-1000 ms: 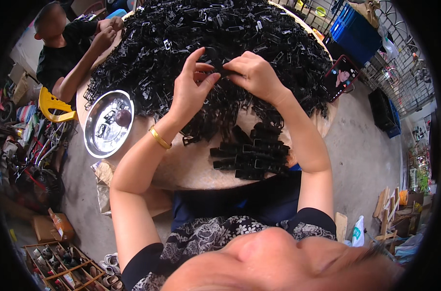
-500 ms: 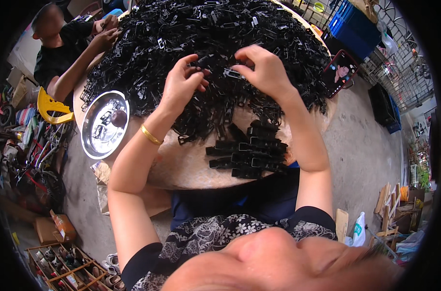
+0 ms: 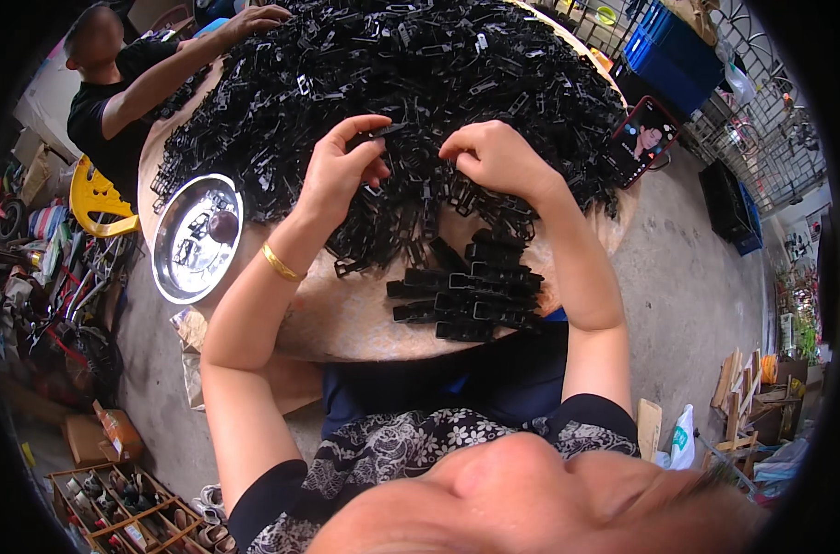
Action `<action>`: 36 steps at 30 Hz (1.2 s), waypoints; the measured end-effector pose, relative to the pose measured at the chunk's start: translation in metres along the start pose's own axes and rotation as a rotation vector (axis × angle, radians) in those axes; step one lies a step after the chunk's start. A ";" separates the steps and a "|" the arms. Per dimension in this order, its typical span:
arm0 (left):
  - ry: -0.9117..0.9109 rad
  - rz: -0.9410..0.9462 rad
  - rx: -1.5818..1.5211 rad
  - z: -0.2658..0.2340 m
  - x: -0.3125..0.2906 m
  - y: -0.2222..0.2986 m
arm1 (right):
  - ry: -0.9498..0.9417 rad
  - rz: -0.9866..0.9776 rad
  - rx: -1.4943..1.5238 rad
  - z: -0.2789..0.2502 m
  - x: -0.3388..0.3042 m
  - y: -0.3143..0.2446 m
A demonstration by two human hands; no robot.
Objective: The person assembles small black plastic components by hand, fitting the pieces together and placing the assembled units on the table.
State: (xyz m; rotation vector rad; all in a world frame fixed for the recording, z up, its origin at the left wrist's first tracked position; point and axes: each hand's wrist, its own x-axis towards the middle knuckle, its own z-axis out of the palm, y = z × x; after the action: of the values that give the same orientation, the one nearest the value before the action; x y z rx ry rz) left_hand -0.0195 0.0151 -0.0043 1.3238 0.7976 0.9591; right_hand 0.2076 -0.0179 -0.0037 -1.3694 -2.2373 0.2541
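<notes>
A large heap of black plastic clip-like pieces [image 3: 282,120] covers most of the round table. Over its near side, my left hand [image 3: 342,171] pinches one slim black plastic piece [image 3: 383,132] between thumb and forefinger. To the right of it, my right hand [image 3: 498,157] is bent down against the heap with its fingers drawn together; whatever lies at the fingertips is hidden. Between my forearms, near the table's front edge, sits a stack of bundled black pieces [image 3: 471,291], laid in rows.
On the left of the table stands a shiny metal bowl [image 3: 166,286] with a dark round thing inside. A phone [image 3: 643,143] with a lit screen leans at the right edge. At the far left a co-worker [image 3: 115,102] reaches into the heap beside a yellow chair [image 3: 92,203].
My right hand has lowered toward the heap and the looped piece by its fingers no longer shows. My left hand has shifted slightly down. The co-worker's arm has stretched out over the heap.
</notes>
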 end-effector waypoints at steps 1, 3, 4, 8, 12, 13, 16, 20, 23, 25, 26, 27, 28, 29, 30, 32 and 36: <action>0.000 0.011 0.007 -0.001 0.000 -0.001 | -0.007 0.058 0.121 -0.004 0.001 -0.004; 0.019 -0.014 -0.011 0.001 -0.002 -0.001 | -0.094 0.094 0.040 -0.009 0.001 -0.018; 0.031 -0.036 -0.032 0.003 -0.002 0.000 | -0.176 0.133 -0.048 -0.011 0.000 -0.023; -0.001 -0.079 -0.190 0.005 -0.001 0.002 | -0.131 0.062 -0.190 0.012 0.000 -0.017; -0.042 -0.032 -0.169 0.004 -0.001 -0.003 | 0.107 0.097 0.217 0.002 0.002 -0.014; -0.014 -0.006 -0.114 0.006 -0.002 -0.005 | 0.134 0.093 0.421 0.000 0.004 -0.012; 0.039 0.007 -0.127 0.007 -0.002 -0.008 | 0.134 0.161 0.736 -0.006 0.003 -0.022; 0.022 0.086 0.123 0.008 -0.002 -0.010 | 0.227 0.151 0.755 0.006 0.000 -0.040; -0.023 0.195 0.163 0.015 -0.005 -0.014 | 0.323 0.068 0.554 0.014 0.000 -0.040; -0.001 0.181 0.124 0.018 -0.007 -0.011 | 0.439 -0.046 0.504 0.015 0.001 -0.041; 0.019 0.167 0.084 0.018 -0.008 -0.010 | 0.437 -0.048 0.506 0.016 0.001 -0.043; 0.015 0.085 -0.058 0.015 -0.007 -0.010 | 0.489 -0.034 0.540 0.016 0.001 -0.046; 0.016 0.086 -0.058 0.015 -0.006 -0.011 | 0.541 -0.019 0.572 0.016 0.000 -0.048; -0.001 0.080 -0.060 0.015 -0.005 -0.011 | 0.561 -0.013 0.559 0.017 0.001 -0.048; -0.018 0.074 -0.062 0.015 -0.004 -0.011 | 0.561 -0.013 0.559 0.020 0.001 -0.046; -0.058 0.009 -0.193 0.014 -0.004 -0.017 | 0.543 -0.019 0.477 0.025 0.001 -0.043; -0.039 -0.015 -0.420 0.016 -0.006 -0.016 | 0.548 0.000 0.444 0.025 0.003 -0.047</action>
State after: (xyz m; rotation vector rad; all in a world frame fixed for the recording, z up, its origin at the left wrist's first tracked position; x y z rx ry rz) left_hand -0.0060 0.0035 -0.0193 0.9663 0.5373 1.0204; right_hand 0.1572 -0.0350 -0.0052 -1.0410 -1.6092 0.3090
